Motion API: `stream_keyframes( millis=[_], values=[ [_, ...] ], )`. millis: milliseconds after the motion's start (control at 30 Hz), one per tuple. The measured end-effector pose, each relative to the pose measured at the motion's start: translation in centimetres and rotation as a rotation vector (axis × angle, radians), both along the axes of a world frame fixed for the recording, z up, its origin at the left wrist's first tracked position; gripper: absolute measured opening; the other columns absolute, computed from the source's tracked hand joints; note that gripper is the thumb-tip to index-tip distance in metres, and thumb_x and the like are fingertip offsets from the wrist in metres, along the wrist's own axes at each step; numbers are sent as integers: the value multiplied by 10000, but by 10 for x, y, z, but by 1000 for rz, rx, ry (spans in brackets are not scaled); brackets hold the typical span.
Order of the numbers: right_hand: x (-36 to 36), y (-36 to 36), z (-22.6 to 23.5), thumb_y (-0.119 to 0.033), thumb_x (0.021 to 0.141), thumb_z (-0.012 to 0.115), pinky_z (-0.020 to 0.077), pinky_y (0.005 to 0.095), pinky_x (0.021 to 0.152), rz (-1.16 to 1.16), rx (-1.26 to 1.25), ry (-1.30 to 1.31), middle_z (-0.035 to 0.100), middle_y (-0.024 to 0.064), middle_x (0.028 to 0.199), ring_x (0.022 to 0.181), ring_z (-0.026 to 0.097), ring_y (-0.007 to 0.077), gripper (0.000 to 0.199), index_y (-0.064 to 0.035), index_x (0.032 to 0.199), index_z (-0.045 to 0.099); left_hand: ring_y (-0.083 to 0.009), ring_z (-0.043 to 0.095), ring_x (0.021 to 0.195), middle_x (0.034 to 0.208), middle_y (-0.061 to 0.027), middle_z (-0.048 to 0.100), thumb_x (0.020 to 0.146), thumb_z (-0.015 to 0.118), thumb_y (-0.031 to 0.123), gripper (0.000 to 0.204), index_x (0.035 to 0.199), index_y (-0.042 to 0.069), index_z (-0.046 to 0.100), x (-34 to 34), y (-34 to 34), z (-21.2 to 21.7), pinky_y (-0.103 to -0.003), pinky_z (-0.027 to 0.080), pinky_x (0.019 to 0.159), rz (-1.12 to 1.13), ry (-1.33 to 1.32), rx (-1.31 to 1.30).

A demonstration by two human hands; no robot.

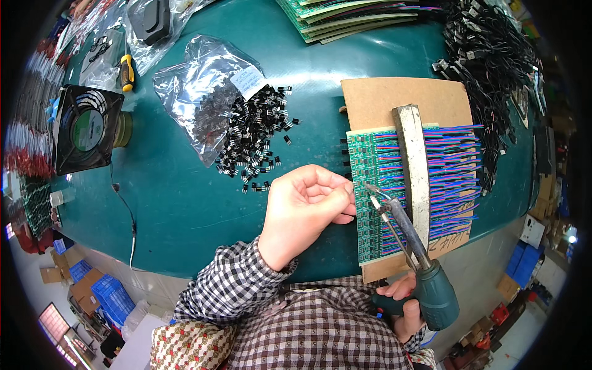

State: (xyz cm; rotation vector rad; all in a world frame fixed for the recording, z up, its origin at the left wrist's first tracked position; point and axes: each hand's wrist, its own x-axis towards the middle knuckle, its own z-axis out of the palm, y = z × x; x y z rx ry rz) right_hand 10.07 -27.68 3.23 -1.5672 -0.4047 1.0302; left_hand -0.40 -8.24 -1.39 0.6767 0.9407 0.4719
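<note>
right hand (pixel 408 308) grips soldering iron (pixel 412 245), tip on green circuit board strip (pixel 369 191) | left hand (pixel 307 206) curled closed beside strip, contents hidden | risk: fingers near hot tip; burn, bridged joints

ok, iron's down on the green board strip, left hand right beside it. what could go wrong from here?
1. Burn: the left hand has its fingertips at the board strip very near the soldering iron tip; a slip could touch skin.
2. Melted insulation: the coloured wires lie close to the iron's hot shaft.
3. Shifting work: only the metal bar seems to weigh the strip down on the cardboard; a nudge from the right hand could shift it.
</note>
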Motion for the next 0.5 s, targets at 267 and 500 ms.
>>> stream_keyframes(
  millis=[267, 500],
  values=[
    [-5, 6, -3, -343, 809, 532, 510, 323, 587, -61, 123, -65, 426, 87, 712, 671, 484, 176, 488, 89, 982, 383, -145, 606, 675, 776, -102, 602, 788, 561, 53, 116, 852, -43, 545, -2, -2, -1, -241, 522, 599, 0, -57, -20],
    [3, 12, -5, -336, 824, 512, 510, 299, 562, -106, 250, -132, 433, 90, 722, 664, 482, 169, 473, 83, 996, 374, -145, 592, 861, 998, -145, 564, 783, 554, -52, 243, 1022, -35, 512, -45, -25, 22, -225, 487, 719, -4, 179, 476]
  ],
)
